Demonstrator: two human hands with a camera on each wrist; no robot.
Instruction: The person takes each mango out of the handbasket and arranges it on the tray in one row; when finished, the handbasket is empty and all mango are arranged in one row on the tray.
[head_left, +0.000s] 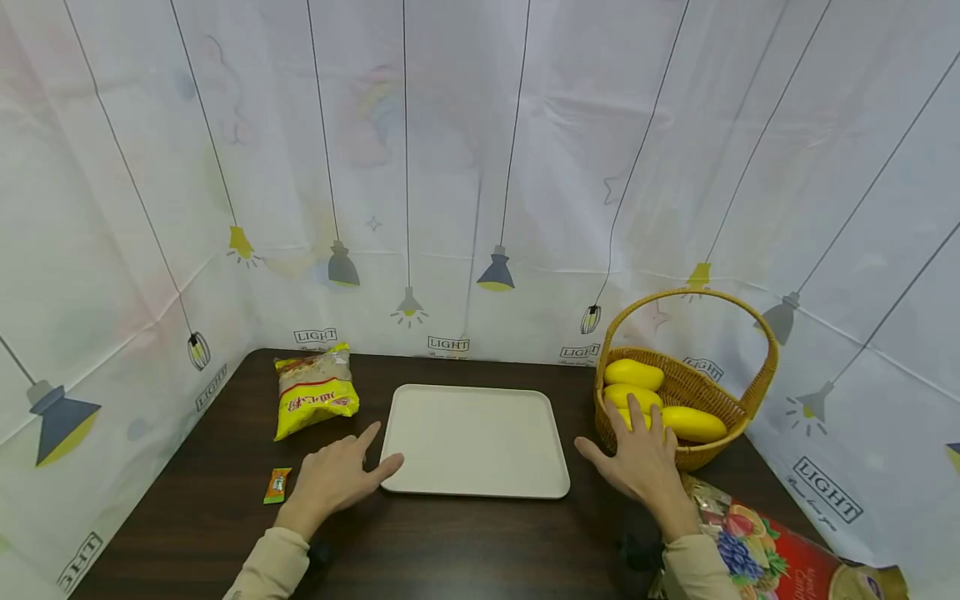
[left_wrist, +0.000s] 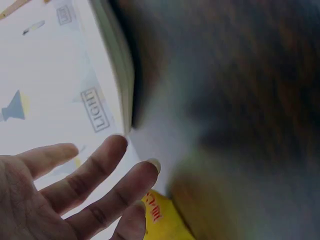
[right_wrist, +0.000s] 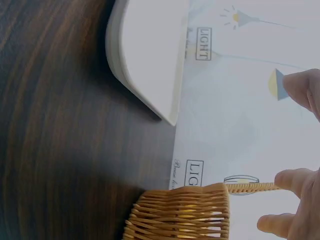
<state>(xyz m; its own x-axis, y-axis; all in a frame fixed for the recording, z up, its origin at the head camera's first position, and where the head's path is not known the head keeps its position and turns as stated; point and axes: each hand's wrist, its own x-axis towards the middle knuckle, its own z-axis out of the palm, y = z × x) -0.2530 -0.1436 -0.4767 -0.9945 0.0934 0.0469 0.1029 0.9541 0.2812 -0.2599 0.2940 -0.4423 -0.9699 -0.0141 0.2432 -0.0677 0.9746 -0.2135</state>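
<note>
A white rectangular tray (head_left: 476, 442) lies flat in the middle of the dark table. At its left edge is my left hand (head_left: 337, 477), fingers spread and nothing held; the left wrist view shows the same loose fingers (left_wrist: 95, 192) close to the tray's rim (left_wrist: 125, 85). Over at the right, my right hand (head_left: 641, 465) reaches toward a wicker basket (head_left: 693, 379) with a tall handle. Its extended fingers overlap the basket's near rim and smooth oval yellow fruits (head_left: 633, 373) inside. In the right wrist view the basket (right_wrist: 180, 215) appears below the spread fingertips (right_wrist: 287, 182).
A yellow bag of food (head_left: 315, 392) stands at the back left, with a small orange-and-green packet (head_left: 277, 485) nearer me. A red candy bag with fruit pictures (head_left: 780, 546) lies at the front right, partly behind my right forearm. A printed white curtain (head_left: 480, 167) borders the table.
</note>
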